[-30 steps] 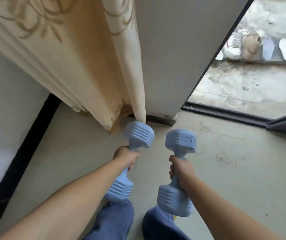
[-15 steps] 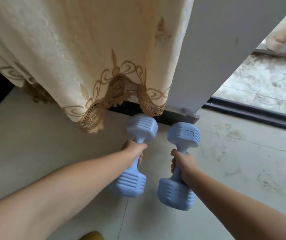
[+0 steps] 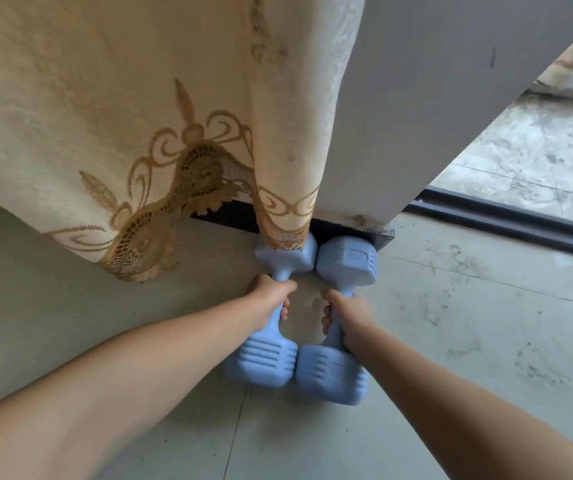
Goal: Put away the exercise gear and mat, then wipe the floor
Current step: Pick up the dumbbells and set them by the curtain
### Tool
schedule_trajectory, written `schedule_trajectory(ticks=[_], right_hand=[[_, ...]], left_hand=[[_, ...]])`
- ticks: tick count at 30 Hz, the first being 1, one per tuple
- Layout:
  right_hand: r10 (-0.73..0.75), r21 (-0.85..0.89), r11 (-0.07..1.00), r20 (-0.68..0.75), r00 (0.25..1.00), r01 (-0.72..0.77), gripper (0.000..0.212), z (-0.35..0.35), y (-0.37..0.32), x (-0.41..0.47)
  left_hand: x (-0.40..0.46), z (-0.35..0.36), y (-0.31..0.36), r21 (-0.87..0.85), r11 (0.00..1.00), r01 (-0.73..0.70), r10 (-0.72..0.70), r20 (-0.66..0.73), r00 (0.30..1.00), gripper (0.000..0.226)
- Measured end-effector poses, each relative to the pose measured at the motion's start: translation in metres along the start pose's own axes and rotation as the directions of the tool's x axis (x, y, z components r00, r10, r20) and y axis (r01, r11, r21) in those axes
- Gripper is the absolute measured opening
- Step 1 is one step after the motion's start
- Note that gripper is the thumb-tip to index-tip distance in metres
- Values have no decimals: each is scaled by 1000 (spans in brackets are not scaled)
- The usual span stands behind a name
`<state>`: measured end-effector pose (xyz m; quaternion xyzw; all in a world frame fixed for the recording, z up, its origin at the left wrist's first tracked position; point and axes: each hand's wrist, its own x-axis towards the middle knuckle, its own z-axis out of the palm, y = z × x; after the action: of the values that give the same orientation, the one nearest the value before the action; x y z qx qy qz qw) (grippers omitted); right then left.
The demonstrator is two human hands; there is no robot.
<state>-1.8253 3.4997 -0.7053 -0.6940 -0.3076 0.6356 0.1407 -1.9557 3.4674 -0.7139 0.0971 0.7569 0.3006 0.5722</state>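
While your left hand (image 3: 271,299) grips the handle of the left dumbbell (image 3: 273,313), your right hand (image 3: 349,318) grips the right dumbbell (image 3: 338,317). Both pale blue weights lie side by side on the floor (image 3: 451,341), near ends touching, far ends against the dark skirting (image 3: 240,214) below the white wall (image 3: 434,98). A cream curtain (image 3: 122,116) hem drapes over the left dumbbell's far head.

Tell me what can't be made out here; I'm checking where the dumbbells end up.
Head view only:
- Left dumbbell: far head partly under the curtain hem.
- Both handles: wrapped by the left hand and right hand.
- Contact with the floor: unclear.
- Right dumbbell: label too small.
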Motion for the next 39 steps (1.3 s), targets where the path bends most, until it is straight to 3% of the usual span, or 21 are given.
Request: schedule_trajectory(ticks=[11,12,15,18,20,22,26,31,35,39], right_hand=[[37,27,999,6,999,-37,20,0,-2,-1],[39,9,999,7,999,-39,16,-2,-4,-5],[36,-187,982,-41,999,-43,18,-10,-18,-33],[8,-381,923,-91,996,-42,52,-24,-40,-85],[-75,-459,888,-67,995,36,55,-25,-58,-126],[-205,-573,804,-14,979,160,51,-25,-79,-169],[-404,-828,498,40,914,256,56,-32,-125,-262],[-502,-910,263,156,851,321,60,-57,-199,-385],[-513,-929,119,245,823,351,58,-74,-261,-475],[-576,-927,5,304,759,376,55,-82,-305,-544]], left_hand=[[-2,-7,2,18,1000,23,-24,45,999,16],[-7,-9,3,57,998,8,-10,48,999,24],[-36,-23,8,349,937,-27,41,-32,999,53],[-90,-35,24,495,868,29,65,-173,983,41],[-127,-38,41,511,859,12,97,-185,978,34],[-169,-40,65,529,847,-52,167,-170,971,25],[-270,-52,113,550,820,-158,347,-258,901,21],[-395,-94,175,756,539,-371,676,-127,726,46],[-476,-133,231,821,489,-293,693,-162,702,69],[-547,-163,273,872,419,-252,688,-124,715,57]])
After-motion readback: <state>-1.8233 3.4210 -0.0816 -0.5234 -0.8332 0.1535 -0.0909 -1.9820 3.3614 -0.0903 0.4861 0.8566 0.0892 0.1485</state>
